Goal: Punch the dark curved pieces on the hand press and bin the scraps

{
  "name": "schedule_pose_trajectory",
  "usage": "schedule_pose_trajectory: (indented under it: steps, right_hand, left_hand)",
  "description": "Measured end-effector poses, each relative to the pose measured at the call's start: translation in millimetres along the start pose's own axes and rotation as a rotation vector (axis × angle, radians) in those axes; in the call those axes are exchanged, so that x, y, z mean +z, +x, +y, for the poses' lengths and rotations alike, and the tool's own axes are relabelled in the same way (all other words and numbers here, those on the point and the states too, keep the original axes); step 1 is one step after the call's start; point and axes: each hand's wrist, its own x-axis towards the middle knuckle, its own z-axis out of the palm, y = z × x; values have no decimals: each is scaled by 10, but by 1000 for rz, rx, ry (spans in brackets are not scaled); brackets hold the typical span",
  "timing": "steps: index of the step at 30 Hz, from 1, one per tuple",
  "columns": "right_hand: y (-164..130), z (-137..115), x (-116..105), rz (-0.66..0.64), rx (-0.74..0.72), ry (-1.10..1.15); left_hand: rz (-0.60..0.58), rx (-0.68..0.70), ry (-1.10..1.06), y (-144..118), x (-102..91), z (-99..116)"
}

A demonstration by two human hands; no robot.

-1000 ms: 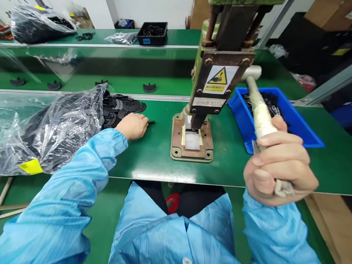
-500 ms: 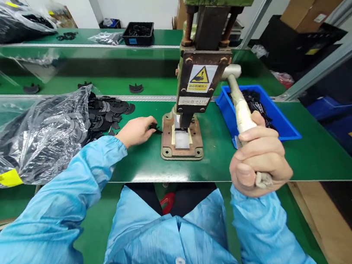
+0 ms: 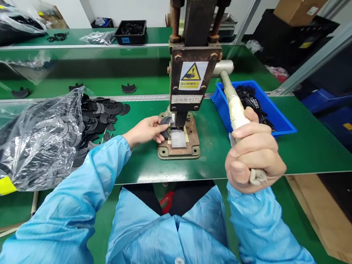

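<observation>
My left hand (image 3: 147,130) pinches a curved black plastic piece (image 3: 166,127) at the left side of the press base (image 3: 179,152), close to the pale block (image 3: 178,138) under the ram. In my right hand (image 3: 254,156) is the wrapped lever handle (image 3: 234,106) of the hand press (image 3: 195,72), my fingers closed around its lower end. The press stands upright with a yellow warning label on its front. Left of my left hand, a heap of similar curved black pieces (image 3: 101,116) spills out of a clear plastic bag (image 3: 30,148).
A blue bin (image 3: 278,113) with black parts stands right of the press, behind the lever. Several curved pieces, one of them (image 3: 129,88) near the middle, lie on the green strip behind. A black tray (image 3: 131,32) sits on the back shelf. The bench's front edge runs before my body.
My left hand has moved right with the curved piece, from beside the press base to over its left side. My right hand stays closed on the lever. The camera view has shifted slightly.
</observation>
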Motion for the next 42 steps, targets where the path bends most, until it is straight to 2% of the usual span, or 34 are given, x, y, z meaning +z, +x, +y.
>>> schedule_pose_trajectory:
  steps: [4,14,18,23,26,29,31,33,35,38,40,42]
  right_hand:
    - [9,-8,-8,-15,-4,4]
    - [-2,-20,1,-3,15,22]
    - [-10,-38,9,10,33,22]
    - [-6,-16,7,21,20,6]
    - [-1,18,-16,21,6,-5]
    - [-7,84,-26,49,-18,-22]
    - [-17,135,-11,84,-26,-20]
    - [-26,172,24,118,-2,-19]
    - [-31,191,73,187,14,-15]
    - [-33,202,137,298,-2,7]
    - [-32,204,153,295,-14,14]
    - [-32,200,144,255,-26,17]
  left_hand:
    - [-66,-54,9,108,140,69]
    - [-35,-159,181,206,219,291]
    - [3,-220,238,256,262,333]
    - [-12,-277,233,269,306,347]
    - [84,-168,281,141,406,262]
    - [189,140,385,-122,521,81]
    - [165,303,433,-346,503,-62]
    - [175,374,535,-583,326,-198]
    - [291,364,728,-801,-29,-316]
    - [470,237,1107,-1033,-739,-449]
    - [511,130,1274,-1113,-1145,-507]
    - [473,50,1386,-1139,-1378,-543]
